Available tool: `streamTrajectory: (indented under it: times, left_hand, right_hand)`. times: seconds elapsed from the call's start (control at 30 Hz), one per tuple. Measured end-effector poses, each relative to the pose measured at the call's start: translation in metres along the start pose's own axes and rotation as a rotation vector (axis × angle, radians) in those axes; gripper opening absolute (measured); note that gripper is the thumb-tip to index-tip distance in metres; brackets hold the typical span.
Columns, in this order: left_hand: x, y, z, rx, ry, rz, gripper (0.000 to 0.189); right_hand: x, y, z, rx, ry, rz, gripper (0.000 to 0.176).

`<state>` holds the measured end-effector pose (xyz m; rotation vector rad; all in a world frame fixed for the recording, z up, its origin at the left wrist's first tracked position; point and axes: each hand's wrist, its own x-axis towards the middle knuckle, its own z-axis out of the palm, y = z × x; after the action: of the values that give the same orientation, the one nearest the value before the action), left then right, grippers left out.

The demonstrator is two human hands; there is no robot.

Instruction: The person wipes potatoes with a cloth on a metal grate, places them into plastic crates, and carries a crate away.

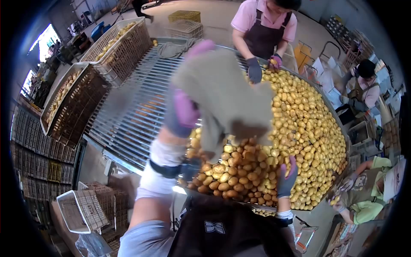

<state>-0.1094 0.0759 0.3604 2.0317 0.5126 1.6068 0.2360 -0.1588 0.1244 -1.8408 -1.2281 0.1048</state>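
Observation:
My left hand, in a grey and purple glove, is closed on a grey-green cloth raised over the sorting table. The cloth is smeared by motion and hides part of the heap below. Lower right, my right hand, gloved alike, has its fingers apart just above the potatoes with nothing visible in it. Small yellow potatoes cover the right half of the table; those nearest me lie in shadow.
Metal bars form the table's left side. Two crates of potatoes stand along its far left edge. Across the table, a person in a dark apron handles potatoes. Another person in green works at right. Crates stand lower left.

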Motion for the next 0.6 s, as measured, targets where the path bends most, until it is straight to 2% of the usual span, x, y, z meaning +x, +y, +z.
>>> streamTrajectory:
  times: [0.03, 0.1, 0.17, 0.23, 0.3, 0.33, 0.4, 0.43, 0.47, 0.5, 0.53, 0.57, 0.6]
  left_hand:
    - [0.004, -0.002, -0.013, -0.036, 0.044, -0.022, 0.058]
    - [0.007, 0.004, -0.035, -0.092, 0.165, -0.041, 0.058]
    - [-0.003, -0.006, -0.070, 0.006, 0.285, 0.042, 0.056]
    - [-0.016, -0.004, -0.110, -0.137, 0.513, -0.118, 0.056]
    - [-0.041, -0.017, -0.155, -0.193, 0.624, -0.114, 0.055]
    - [-0.059, -0.025, -0.176, 0.121, 0.635, -0.172, 0.058]
    - [-0.099, -0.041, -0.192, 0.227, 0.666, -0.239, 0.058]
    - [-0.124, -0.053, -0.200, 0.329, 0.697, -0.303, 0.059]
    - [-0.161, -0.079, -0.223, 0.521, 0.588, -0.264, 0.059]
    - [-0.205, -0.109, -0.242, 0.711, 0.474, -0.225, 0.060]
    - [-0.250, -0.129, -0.250, 0.692, 0.462, -0.386, 0.057]
    - [-0.298, -0.149, -0.254, 0.561, 0.476, -0.660, 0.055]
    - [-0.345, -0.163, -0.253, 0.432, 0.470, -0.986, 0.054]
  right_hand:
    - [-0.008, 0.003, 0.000, 0.011, -0.085, 0.021, 0.046]
    - [-0.031, 0.043, 0.015, -0.046, -0.077, -0.091, 0.044]
    - [-0.049, 0.052, 0.018, -0.050, -0.052, -0.089, 0.045]
    - [-0.056, 0.056, 0.018, -0.115, -0.093, -0.137, 0.045]
    - [-0.056, 0.043, 0.018, -0.105, -0.119, -0.109, 0.042]
    - [-0.053, 0.037, 0.021, -0.088, -0.160, -0.107, 0.041]
    - [-0.046, 0.022, 0.033, -0.073, -0.207, -0.105, 0.040]
    - [-0.041, 0.011, 0.045, -0.046, -0.238, -0.191, 0.039]
    - [-0.035, -0.001, 0.058, -0.017, -0.270, -0.277, 0.038]
    - [-0.031, -0.010, 0.073, -0.015, -0.280, -0.281, 0.038]
    - [-0.029, -0.019, 0.091, 0.022, -0.384, -0.342, 0.040]
    - [-0.028, -0.030, 0.107, 0.061, -0.488, -0.402, 0.043]
    - [-0.029, -0.042, 0.122, 0.069, -0.506, -0.406, 0.043]
